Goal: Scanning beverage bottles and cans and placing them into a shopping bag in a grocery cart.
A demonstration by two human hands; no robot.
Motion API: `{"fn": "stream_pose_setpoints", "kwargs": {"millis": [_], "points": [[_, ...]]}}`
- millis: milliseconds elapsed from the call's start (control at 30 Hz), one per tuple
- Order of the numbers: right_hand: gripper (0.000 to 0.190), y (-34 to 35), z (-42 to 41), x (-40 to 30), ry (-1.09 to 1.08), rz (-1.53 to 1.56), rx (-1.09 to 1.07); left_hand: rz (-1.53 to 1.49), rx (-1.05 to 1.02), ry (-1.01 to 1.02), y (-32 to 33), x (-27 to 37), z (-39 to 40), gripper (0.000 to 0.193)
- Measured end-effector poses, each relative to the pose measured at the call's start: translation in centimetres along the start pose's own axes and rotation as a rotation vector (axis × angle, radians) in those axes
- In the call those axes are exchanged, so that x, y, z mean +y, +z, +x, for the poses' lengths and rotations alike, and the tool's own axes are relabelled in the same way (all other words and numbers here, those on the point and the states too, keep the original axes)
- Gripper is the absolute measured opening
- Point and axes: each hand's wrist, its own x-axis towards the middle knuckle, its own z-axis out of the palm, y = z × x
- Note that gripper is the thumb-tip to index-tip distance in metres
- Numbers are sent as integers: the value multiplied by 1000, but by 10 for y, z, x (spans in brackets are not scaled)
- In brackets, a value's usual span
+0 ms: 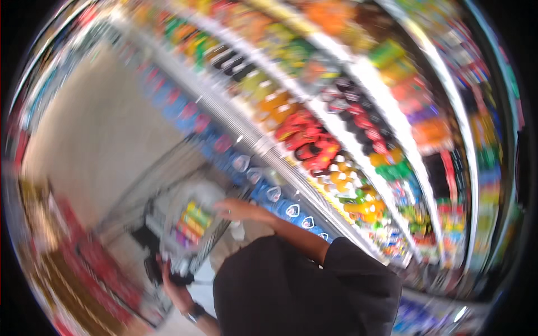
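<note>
A metal shopping cart (216,237) stands before me, blurred by motion. My left hand (171,280), with a dark watch at the wrist, is on its black handle (183,279). In the cart's upper part lies a pack of yellow, green, orange and purple items (193,224), seemingly in clear wrap. My right hand (236,210) reaches over the cart's side, just right of that pack. Blur hides its fingertips, so I cannot tell whether it touches or holds anything.
Along the right run long store shelves (386,101) full of bottles and packages. Large blue water bottles (273,195) line the floor below the shelf's grey front ledge (260,145). Red stacked goods (90,260) stand at lower left. Pale floor (92,122) stretches ahead.
</note>
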Motion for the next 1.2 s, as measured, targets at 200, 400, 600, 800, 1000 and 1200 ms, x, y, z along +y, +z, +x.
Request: {"fn": "stream_pose_setpoints", "kwargs": {"millis": [200, 400, 600, 800, 1000, 1200], "points": [[37, -154, -131, 23, 213, -125, 533, 172, -502, 44, 83, -4, -16, 47], [43, -372, -291, 9, 247, -537, 1786, 226, -735, 6, 187, -36, -65, 46], [56, -512, -364, -26, 335, -1117, 1981, 275, -878, -23, 243, -69, -120, 41], [58, -546, -349, -15, 672, -1355, 1766, 336, -918, -30, 260, -88, -152, 38], [74, -522, -341, 19, 101, -918, 1879, 351, -858, -40, 262, -87, -158, 36], [86, -494, -337, 16, -293, -400, 1997, 430, -911, -13, 268, -77, -158, 32]]}}
